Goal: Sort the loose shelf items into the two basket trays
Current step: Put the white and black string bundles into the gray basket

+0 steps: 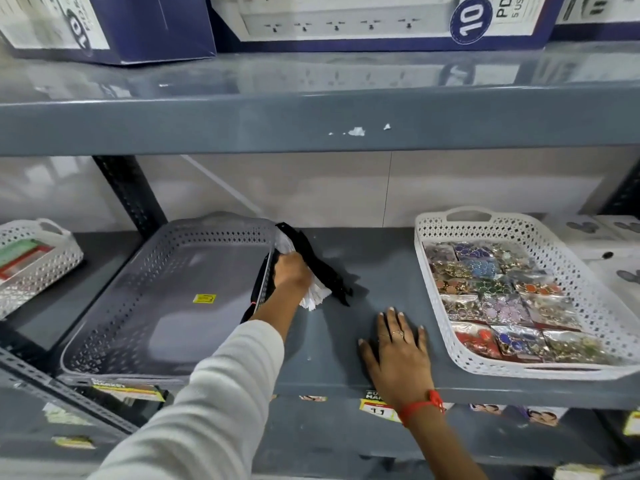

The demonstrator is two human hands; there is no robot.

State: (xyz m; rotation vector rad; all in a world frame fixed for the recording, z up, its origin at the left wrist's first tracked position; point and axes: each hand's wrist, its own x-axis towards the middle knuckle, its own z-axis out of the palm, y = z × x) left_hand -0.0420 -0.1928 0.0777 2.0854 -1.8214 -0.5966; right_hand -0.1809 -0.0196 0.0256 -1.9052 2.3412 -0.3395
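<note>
A grey basket tray (114, 323) sits at the left of the grey shelf (346, 375), with only a yellow sticker on its floor. A white basket tray (440, 306) at the right holds several clear packets of colourful jewellery (498, 299). My left hand (292, 271) is shut on a bundle of black and white carded items (322, 278), just right of the grey tray's right wall. My right hand (398, 351) lies flat on the shelf between the two trays, fingers spread, holding nothing.
Another white basket (38, 261) with red and green packs stands at the far left. White boxes (609, 244) sit at the far right. The upper shelf (311, 116) carries power-strip boxes (346, 22). A metal upright (128, 195) rises behind the grey tray.
</note>
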